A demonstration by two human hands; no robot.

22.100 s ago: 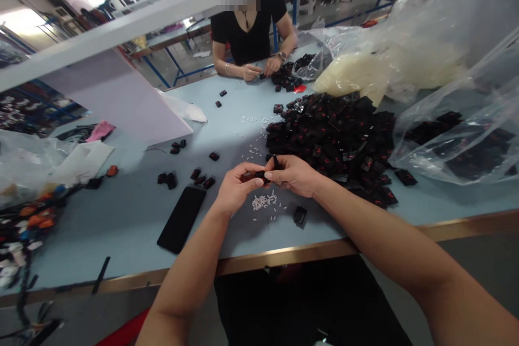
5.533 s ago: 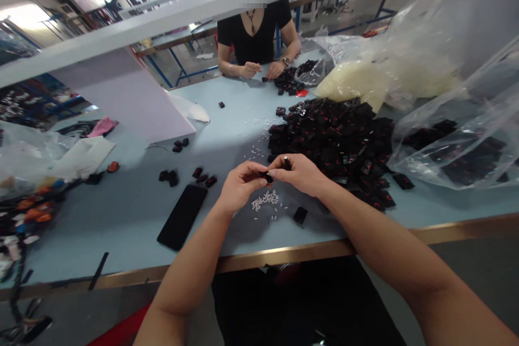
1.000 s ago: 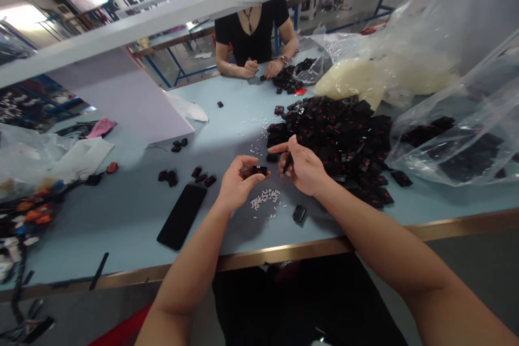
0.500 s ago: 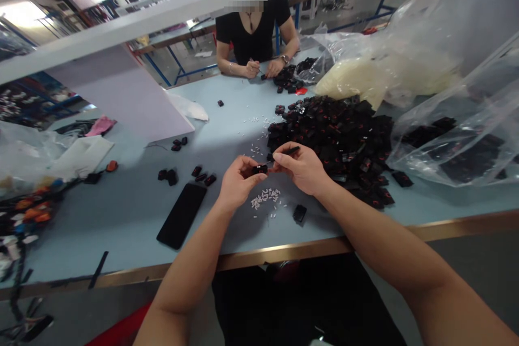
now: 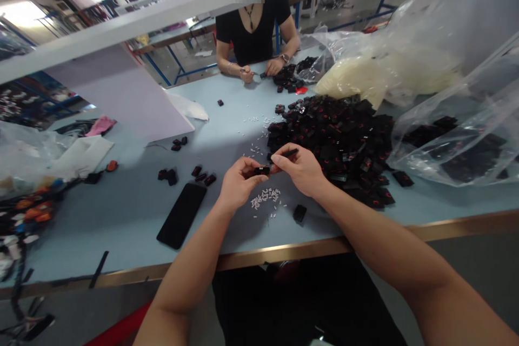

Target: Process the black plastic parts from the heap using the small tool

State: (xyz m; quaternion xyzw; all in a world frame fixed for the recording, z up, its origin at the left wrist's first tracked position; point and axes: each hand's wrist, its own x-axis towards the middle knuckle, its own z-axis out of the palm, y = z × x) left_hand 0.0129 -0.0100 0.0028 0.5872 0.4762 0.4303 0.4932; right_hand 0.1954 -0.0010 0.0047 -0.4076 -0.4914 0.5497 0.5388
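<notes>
Head view: left fingers [image 5: 248, 162] grasping black block [image 5: 263, 171], right fingers [image 5: 280, 161] grasping tool [image 5: 292, 152]; apparently tool-work, needing steady aim next.

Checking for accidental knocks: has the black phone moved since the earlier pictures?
No. Judged by the table's front edge, the black phone shows no visible shift.
</notes>
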